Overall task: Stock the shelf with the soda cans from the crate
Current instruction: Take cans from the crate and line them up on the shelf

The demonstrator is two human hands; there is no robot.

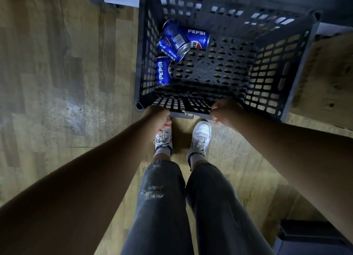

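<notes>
Where the dark slatted plastic crate [277,67] tilts toward the person, four blue Pepsi cans [176,44] lie on their sides, heaped in its left corner against the wall. The left hand [157,117] and right hand [225,111] are both curled tight over the crate's near rim, above white sneakers [200,138] on the wooden floor [57,82].

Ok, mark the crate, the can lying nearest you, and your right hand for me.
crate [271,77], head view, on the inside of its right wall.
nearest can [163,71], head view, on the blue side by the lettering.
right hand [226,111], head view, on the knuckles gripping the crate's near rim.
</notes>
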